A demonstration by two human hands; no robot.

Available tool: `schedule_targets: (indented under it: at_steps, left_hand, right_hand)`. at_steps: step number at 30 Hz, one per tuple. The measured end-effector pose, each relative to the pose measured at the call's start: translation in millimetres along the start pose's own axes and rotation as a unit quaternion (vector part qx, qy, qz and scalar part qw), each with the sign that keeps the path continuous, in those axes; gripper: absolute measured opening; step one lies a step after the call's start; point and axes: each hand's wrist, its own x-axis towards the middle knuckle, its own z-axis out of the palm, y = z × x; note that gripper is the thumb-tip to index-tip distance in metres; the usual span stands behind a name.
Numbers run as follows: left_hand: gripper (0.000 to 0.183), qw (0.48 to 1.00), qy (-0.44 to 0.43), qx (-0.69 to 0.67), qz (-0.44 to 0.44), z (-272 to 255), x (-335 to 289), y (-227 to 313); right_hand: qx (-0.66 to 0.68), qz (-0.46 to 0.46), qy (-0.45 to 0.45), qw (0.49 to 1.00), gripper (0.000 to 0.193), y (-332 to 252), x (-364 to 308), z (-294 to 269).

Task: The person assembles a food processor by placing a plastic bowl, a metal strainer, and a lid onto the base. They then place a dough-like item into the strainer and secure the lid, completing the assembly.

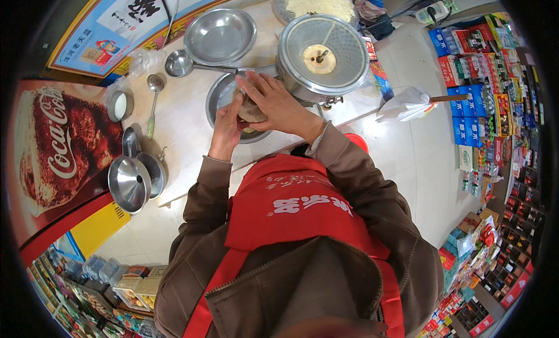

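Both my hands are closed around a rough, grey-brown rounded lump [251,112], whose exact kind I cannot make out. My left hand [227,127] grips its left side with the thumb up. Across its top and right side lie the fingers of my right hand [278,105]. Directly beneath is a metal basin [212,103]; my hands hide much of its inside. Just right of them stands a round metal machine [323,50] with a wide hopper and a central spindle. A metal ladle [180,63] reaches from the left toward the basin's far rim.
Behind the basin sits an empty metal bowl [220,35], and a tray of pale crumbly material [317,1] is farther back. A slotted spoon [154,96], a small cup [120,107] and a metal funnel [129,183] lie left. Stocked shelves [486,99] line the right.
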Motion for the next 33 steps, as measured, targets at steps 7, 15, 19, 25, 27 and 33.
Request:
schedule_targets:
  at_steps: [7,15,19,25,27,33]
  left_hand:
    - [0.032,0.980,0.024,0.102,0.167,53.9,2.7,10.1]
    - [0.037,0.933,-0.056,0.298,0.194,99.4,17.5,16.6]
    - [0.062,0.880,-0.073,0.321,0.344,109.8,50.4,-6.4]
    - [0.113,0.710,-0.066,0.583,0.390,110.9,81.3,-42.4]
    - [0.116,0.693,-0.066,0.599,0.395,111.2,85.5,-47.0]
    - [0.121,0.693,-0.083,0.591,0.404,103.1,93.6,-46.9]
  right_hand:
    - [0.075,0.095,0.077,0.990,0.113,11.6,0.6,-25.3]
    - [0.175,0.150,0.094,0.968,0.113,45.2,-11.0,-71.2]
    - [0.527,0.198,0.100,0.821,0.093,74.9,-30.4,-104.4]
    - [0.721,0.197,0.125,0.653,0.087,105.9,-57.3,-136.0]
    - [0.708,0.203,0.127,0.664,0.088,114.2,-63.6,-139.7]
    - [0.471,0.288,0.080,0.830,0.088,146.3,-67.3,-142.9]
